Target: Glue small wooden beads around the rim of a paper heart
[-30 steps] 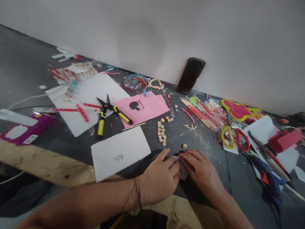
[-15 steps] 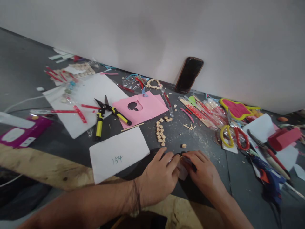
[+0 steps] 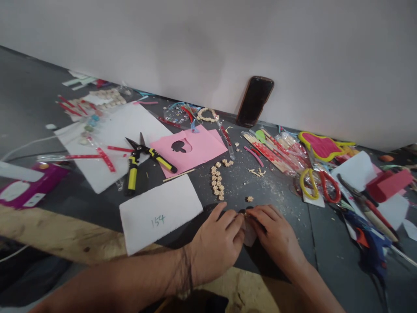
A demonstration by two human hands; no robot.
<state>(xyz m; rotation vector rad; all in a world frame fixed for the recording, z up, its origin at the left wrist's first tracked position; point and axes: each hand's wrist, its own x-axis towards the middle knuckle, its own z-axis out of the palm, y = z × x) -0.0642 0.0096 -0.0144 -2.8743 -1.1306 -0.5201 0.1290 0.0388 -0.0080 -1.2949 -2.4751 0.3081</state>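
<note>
Close together at the table's near edge, my left hand [image 3: 218, 239] and my right hand [image 3: 276, 232] both have their fingers bent inward. Between the fingertips is a tiny tan piece [image 3: 246, 214], mostly hidden, with a pale translucent scrap [image 3: 249, 232] under it. Both hands are closed around this spot. A small tan bead cluster [image 3: 249, 199] lies just beyond the fingertips. Further off, a curved row of similar clusters [image 3: 216, 180] rests on the dark table, and short cut stick pieces [image 3: 257, 172] are scattered to its right.
Left of my hands lie a white card marked 154 [image 3: 161, 213], yellow-black pliers [image 3: 138, 152] and pink paper [image 3: 208, 145]. A phone [image 3: 255, 101] leans on the wall. Scissors [image 3: 308, 183], cutters [image 3: 368, 208] and a blue glue gun [image 3: 371, 239] lie right.
The whole view has shifted slightly, moving most table items a little left. Both hands remain together, with only slight finger movement.
</note>
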